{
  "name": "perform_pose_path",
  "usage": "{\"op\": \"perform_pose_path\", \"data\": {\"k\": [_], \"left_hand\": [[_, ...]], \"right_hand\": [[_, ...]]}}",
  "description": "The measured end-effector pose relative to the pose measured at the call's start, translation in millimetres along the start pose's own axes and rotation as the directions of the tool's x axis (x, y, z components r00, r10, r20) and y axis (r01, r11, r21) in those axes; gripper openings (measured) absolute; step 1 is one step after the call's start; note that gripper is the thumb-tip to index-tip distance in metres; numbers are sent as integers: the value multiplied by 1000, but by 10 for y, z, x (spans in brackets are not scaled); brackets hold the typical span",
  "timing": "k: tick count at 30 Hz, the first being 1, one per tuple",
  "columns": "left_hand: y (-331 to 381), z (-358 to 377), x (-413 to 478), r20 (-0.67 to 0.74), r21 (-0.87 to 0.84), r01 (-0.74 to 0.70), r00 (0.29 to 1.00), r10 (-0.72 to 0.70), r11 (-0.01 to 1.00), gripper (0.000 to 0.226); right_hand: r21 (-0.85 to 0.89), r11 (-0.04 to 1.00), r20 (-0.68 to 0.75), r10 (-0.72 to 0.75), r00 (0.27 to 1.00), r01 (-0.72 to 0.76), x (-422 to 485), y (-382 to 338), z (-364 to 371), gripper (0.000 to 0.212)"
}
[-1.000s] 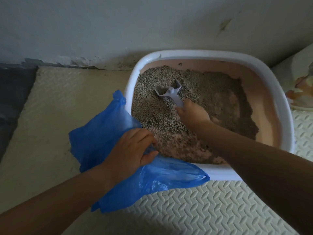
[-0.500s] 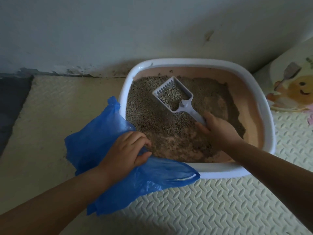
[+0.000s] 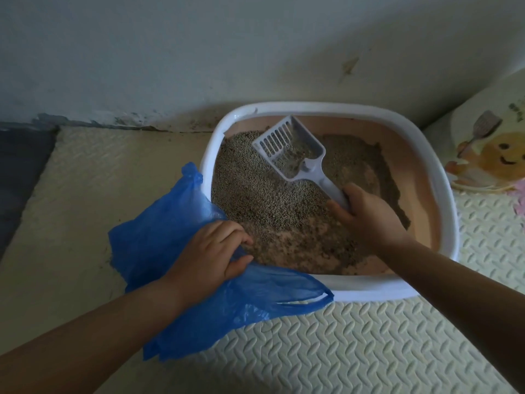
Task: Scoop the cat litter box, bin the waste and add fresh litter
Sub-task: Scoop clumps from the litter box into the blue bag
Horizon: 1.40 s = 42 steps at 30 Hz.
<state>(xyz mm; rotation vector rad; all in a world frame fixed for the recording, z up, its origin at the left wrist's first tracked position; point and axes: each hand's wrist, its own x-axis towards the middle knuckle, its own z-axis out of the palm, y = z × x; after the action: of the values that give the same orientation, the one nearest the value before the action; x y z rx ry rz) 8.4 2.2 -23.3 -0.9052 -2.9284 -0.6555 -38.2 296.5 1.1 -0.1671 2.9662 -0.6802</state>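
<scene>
Right hand (image 3: 369, 220) grips scoop (image 3: 295, 150) (some litter inside) over litter box (image 3: 446, 200); left hand (image 3: 207, 257) clutches blue bag (image 3: 153, 237).

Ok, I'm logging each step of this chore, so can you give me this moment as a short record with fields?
litter box: white rim, litter piled to the left, bare pink floor on the right
left hand: grips the blue bag at the box's near-left corner
right hand: holds the scoop by its handle
scoop: slotted head over the litter, some litter inside
waste in bag: cannot tell
surface: cream textured mat
</scene>
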Motion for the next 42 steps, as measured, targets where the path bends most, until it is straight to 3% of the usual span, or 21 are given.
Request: {"op": "perform_pose_path", "data": {"k": [7,11,16,28,39,42], "left_hand": [[10,-11,3,9,-6,0,1000,0,1000,32],[19,-16,-4,14,2,7,1000,-7,1000,33],[32,-23,-3,13,5,7,1000,-7,1000,33],[25,-14,7,7,0,-1,1000,1,1000,31],[-34,-45,41,6,16,-48,999,48,999,30],[-46,-32,40,-3,30,-61,998,61,998,32]], "right_hand": [[-26,999,-46,-22,999,21,-80,-13,-67,24],[-123,990,-1,-69,998,68,-139,40,-87,23],[-107,982,68,162,984,-154,-124,87,-240,25],[-248,936,287,318,904,-250,101,207,-445,42],[-138,936,128,340,932,-323,773,-329,131,33],[86,922,179,359,916,-378,789,-528,477,30]]}}
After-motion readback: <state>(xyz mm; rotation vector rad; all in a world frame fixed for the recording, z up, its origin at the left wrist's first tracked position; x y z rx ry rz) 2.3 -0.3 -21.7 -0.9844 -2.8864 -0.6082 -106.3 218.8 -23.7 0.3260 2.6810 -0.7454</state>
